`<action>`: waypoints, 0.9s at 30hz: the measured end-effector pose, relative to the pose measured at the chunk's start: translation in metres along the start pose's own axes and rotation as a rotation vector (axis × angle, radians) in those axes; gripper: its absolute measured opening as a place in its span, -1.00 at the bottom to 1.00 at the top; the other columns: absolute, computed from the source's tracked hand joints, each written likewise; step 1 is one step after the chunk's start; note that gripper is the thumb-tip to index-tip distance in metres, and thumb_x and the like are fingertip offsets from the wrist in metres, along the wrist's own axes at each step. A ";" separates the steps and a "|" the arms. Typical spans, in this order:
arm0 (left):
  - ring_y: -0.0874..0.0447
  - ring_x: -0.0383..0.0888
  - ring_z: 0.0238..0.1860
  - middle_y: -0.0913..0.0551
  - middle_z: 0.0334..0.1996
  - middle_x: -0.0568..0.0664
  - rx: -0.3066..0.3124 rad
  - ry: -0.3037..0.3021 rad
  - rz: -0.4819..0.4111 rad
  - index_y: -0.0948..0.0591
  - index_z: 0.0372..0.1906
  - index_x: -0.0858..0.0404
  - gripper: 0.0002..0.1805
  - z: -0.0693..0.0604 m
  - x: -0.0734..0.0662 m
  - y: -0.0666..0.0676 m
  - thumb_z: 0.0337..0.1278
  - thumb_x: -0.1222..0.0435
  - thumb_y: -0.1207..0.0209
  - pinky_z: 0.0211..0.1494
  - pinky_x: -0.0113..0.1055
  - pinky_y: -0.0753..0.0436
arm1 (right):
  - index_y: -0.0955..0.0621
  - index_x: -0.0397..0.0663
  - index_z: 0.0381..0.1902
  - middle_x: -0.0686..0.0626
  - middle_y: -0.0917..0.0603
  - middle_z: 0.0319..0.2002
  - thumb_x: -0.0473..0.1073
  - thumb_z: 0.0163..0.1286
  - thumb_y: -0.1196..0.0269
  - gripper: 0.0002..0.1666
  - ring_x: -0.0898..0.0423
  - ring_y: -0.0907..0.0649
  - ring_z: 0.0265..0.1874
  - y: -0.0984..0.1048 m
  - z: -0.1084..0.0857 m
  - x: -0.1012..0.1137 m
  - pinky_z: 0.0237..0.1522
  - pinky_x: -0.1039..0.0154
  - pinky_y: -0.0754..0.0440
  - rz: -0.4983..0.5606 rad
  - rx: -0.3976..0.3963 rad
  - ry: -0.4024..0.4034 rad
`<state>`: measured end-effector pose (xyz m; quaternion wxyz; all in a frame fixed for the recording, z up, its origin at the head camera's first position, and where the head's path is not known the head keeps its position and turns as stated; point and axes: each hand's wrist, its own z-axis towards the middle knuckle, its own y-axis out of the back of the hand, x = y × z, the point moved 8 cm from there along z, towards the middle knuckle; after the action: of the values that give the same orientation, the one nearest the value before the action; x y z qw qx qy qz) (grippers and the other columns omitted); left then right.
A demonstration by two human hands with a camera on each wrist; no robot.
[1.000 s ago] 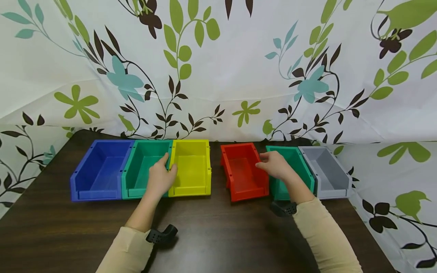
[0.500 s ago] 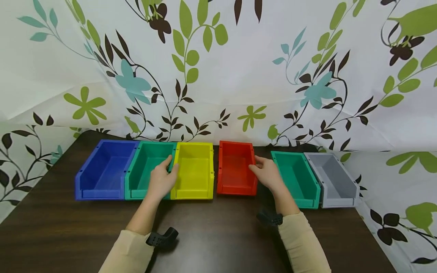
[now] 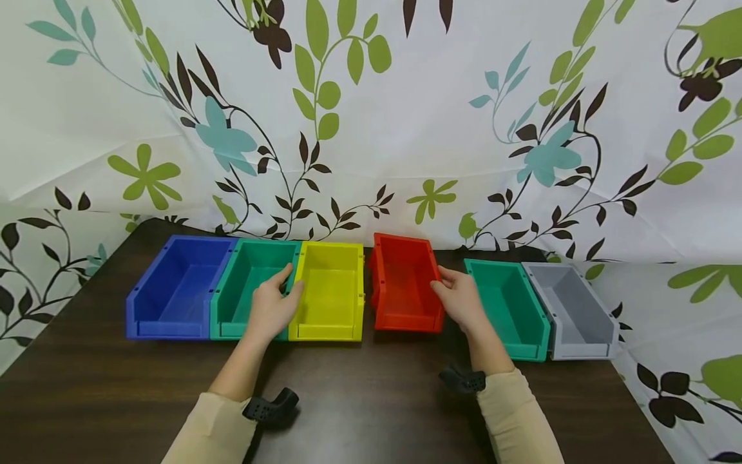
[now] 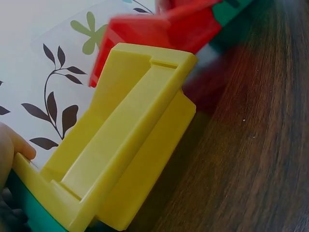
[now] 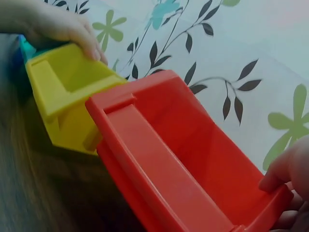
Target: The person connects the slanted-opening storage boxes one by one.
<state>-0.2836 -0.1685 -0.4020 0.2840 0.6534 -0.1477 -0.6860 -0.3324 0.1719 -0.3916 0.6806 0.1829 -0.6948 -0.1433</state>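
Observation:
In the head view, my right hand (image 3: 460, 298) pinches the right wall of a red storage bin (image 3: 406, 283), thumb inside and fingers outside. The red bin sits slightly askew and tilted, a narrow gap from the yellow bin (image 3: 330, 293) on its left. My left hand (image 3: 271, 306) grips the shared wall of that yellow bin and the left green bin (image 3: 249, 274), its thumb over the yellow side. In the right wrist view, the red bin (image 5: 178, 140) fills the middle, its front lip facing the camera. The left wrist view shows the yellow bin (image 4: 120, 130) close up.
A blue bin (image 3: 180, 283) stands at the row's left end. Right of my right hand are another green bin (image 3: 513, 309) and a grey bin (image 3: 570, 309), side by side. All rest on a dark wooden table (image 3: 371, 399) before a leaf-patterned cloth (image 3: 400, 129).
My right hand has carried the red bin left, from beside the right green bin toward the yellow one. It straightened, then turned askew again. My left hand has kept its grip.

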 end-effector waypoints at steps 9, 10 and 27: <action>-0.51 0.04 -0.36 -0.41 0.28 0.25 -0.012 -0.004 0.003 -0.28 0.38 0.31 -0.37 0.001 0.000 -0.001 0.29 0.13 -0.05 -0.57 -0.30 -0.36 | -0.32 -0.32 0.33 -0.33 -0.55 0.14 -0.23 0.39 -0.10 -0.42 -0.19 -0.66 -0.01 0.003 -0.009 0.014 -0.10 0.02 -0.63 0.028 -0.017 0.017; -0.55 0.06 -0.23 -0.39 0.30 0.24 -0.012 -0.005 0.007 -0.27 0.38 0.31 -0.37 0.001 -0.001 -0.001 0.29 0.13 -0.05 -0.52 -0.30 -0.39 | -0.32 -0.32 0.33 -0.33 -0.55 0.14 -0.24 0.39 -0.10 -0.41 -0.19 -0.66 -0.01 0.003 -0.010 0.015 -0.10 0.02 -0.63 0.032 -0.017 0.018; -0.34 -0.06 -0.59 -0.37 0.30 0.28 0.001 -0.017 0.009 -0.27 0.38 0.33 -0.37 0.000 -0.002 0.000 0.30 0.13 -0.05 -0.61 -0.32 -0.35 | -0.32 -0.22 0.36 -0.29 -0.58 0.12 -0.12 0.36 -0.19 -0.34 -0.18 -0.70 -0.11 0.002 -0.024 0.036 -0.21 0.04 -0.67 -0.067 -0.087 0.092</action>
<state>-0.2835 -0.1676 -0.4004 0.2855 0.6470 -0.1537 -0.6901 -0.3085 0.1591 -0.3581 0.7140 0.1827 -0.6495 -0.1872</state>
